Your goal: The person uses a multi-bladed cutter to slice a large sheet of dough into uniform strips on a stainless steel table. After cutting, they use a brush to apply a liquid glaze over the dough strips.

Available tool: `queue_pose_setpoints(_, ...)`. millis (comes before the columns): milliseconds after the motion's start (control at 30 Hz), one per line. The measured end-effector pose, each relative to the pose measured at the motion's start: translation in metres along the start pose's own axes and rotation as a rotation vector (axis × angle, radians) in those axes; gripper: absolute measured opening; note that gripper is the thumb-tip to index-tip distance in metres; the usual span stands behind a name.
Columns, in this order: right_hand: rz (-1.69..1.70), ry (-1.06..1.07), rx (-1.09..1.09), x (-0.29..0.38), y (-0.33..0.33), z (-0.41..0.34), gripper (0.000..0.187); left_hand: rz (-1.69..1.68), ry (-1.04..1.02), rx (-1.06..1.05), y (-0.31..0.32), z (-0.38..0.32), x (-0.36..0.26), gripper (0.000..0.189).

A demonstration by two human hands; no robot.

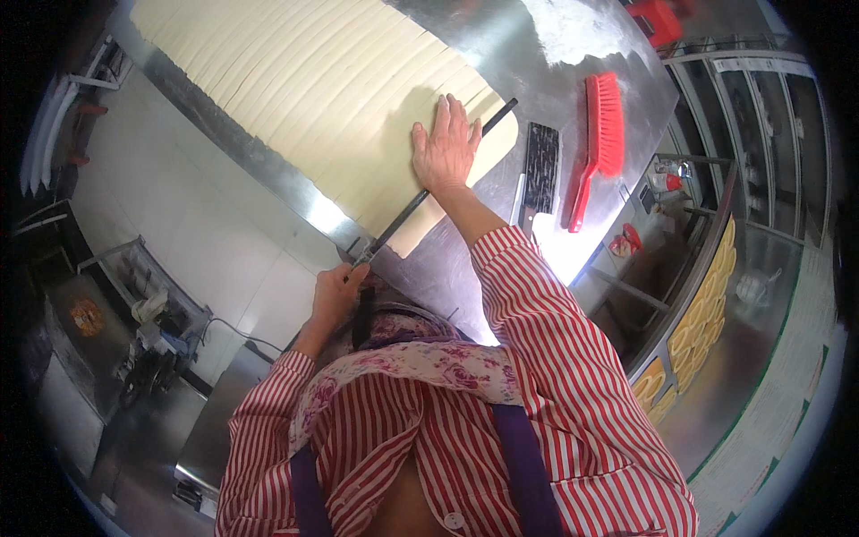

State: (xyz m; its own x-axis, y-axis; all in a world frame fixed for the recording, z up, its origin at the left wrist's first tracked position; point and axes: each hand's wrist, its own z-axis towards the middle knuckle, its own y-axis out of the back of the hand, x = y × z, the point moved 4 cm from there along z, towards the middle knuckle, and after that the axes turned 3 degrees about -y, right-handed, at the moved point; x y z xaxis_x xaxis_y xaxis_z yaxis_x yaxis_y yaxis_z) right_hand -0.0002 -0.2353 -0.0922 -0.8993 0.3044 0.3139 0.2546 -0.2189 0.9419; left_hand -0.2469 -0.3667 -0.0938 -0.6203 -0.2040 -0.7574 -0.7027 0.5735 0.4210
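A wide sheet of pale dough [315, 94] lies on a metal worktop, cut into many narrow parallel strips over most of its length. Across its near end runs a thin dark rod [408, 216]. My left hand [337, 293] is closed on something small at the rod's near end, by the table edge; the exact part is partly hidden by the fingers. My right hand [448, 148] rests flat on the dough with fingers spread, beside the rod, whose middle passes under the hand or wrist. To the right lie a dark-bladed cleaver [541, 168] and a red bench brush [605, 127].
White flour [577, 30] is spread on the far part of the worktop [449, 275]. Trays of yellow, shaped pieces [704, 309] stand at the right, near a metal rack [758, 134]. A machine [151, 362] and a low metal stand are at the lower left.
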Motion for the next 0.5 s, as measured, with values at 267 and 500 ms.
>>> queue_pose_setpoints(267, 0.010, -0.018, 0.020, -0.025, 0.003, -0.028, 0.060, -0.017, 0.055, 0.029, -0.031, -0.018, 0.013, 0.044)
queue_pose_setpoints(500, -0.007, -0.005, 0.081, -0.019, -0.004, -0.026, 0.064, 0.003, 0.104, 0.059, -0.032, -0.017, 0.019, 0.046)
